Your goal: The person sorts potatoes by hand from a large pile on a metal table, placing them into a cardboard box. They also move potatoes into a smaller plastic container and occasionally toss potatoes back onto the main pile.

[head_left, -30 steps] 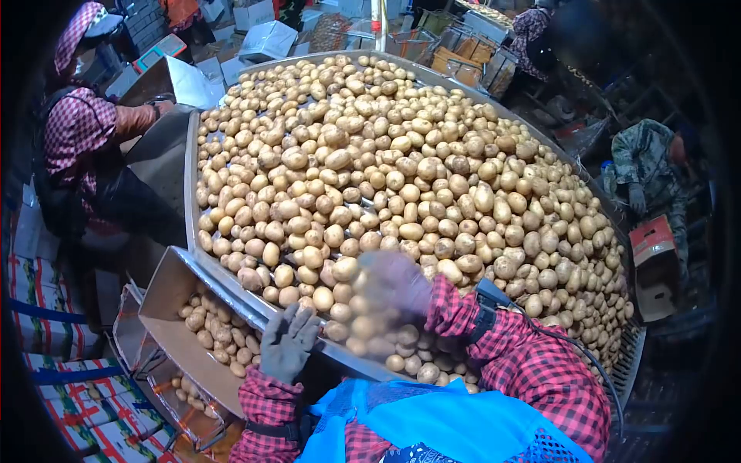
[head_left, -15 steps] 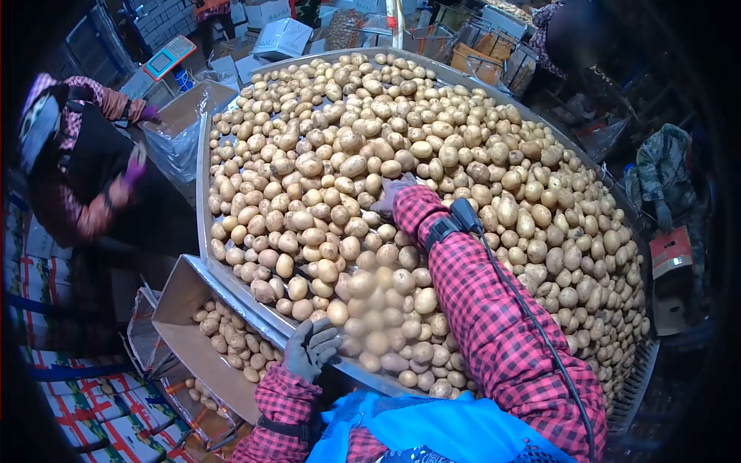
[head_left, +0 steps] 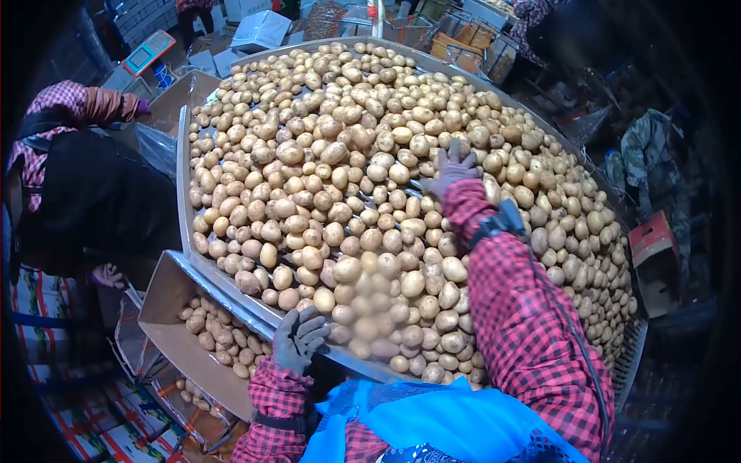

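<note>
Potatoes (head_left: 309,224) lie in a broad heap over a metal-rimmed sorting table (head_left: 185,201). My right hand (head_left: 454,170), in a grey glove, rests on the potatoes near the middle with its fingers spread, holding nothing. Just left of it, slivers of the table surface show between the potatoes. By the near rim is my left hand (head_left: 299,339), also gloved; its fingers are loosely bent and apart, with nothing visible in them. Below and left of that hand stands a cardboard box (head_left: 185,347) partly filled with potatoes.
A co-worker in a dark apron (head_left: 100,193) bends at the left, beside another lined carton (head_left: 181,100). Stacked printed boxes (head_left: 127,440) are at lower left. A scale (head_left: 149,52) stands at the back. Another person in camouflage (head_left: 647,154) is at the right, near a red-topped box (head_left: 652,238).
My right hand has swept rightward over the potatoes and its fingers have spread. My left hand stays by the rim. The co-worker at left has bent lower, and the view has shifted slightly.
</note>
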`<state>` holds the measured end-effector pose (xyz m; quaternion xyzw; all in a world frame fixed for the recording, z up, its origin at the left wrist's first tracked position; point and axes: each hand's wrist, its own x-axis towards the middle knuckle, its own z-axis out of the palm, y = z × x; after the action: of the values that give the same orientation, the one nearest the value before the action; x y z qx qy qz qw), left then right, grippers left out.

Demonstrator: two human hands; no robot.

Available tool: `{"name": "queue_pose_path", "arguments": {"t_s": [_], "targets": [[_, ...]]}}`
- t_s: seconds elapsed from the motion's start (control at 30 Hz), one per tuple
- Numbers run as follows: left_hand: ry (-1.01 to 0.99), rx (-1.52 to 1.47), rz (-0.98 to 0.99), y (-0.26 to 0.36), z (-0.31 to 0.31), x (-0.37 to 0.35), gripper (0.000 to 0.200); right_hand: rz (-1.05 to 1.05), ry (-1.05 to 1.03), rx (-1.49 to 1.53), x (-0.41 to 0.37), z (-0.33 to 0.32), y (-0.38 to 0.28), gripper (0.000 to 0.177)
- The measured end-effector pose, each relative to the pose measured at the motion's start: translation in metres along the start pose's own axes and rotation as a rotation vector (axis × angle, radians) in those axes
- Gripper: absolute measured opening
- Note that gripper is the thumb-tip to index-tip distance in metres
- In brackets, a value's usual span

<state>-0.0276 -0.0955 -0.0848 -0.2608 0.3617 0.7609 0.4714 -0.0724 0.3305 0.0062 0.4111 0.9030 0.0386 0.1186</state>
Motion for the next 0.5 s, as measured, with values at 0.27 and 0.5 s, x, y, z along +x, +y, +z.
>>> {"name": "queue_pose_path", "arguments": {"t_s": [0.27, 0.5], "targets": [[-0.035, -0.03, 0.019, -0.001, -0.006, 0.003, 0.048, -0.359, 0.066, 0.383, -0.057, 0.035, -0.067, 0.078], [-0.048, -0.141, -0.003, -0.001, -0.009, 0.004, 0.044, -1.067, -0.315, 0.326, -0.159, 0.056, -0.079, 0.067]]}}
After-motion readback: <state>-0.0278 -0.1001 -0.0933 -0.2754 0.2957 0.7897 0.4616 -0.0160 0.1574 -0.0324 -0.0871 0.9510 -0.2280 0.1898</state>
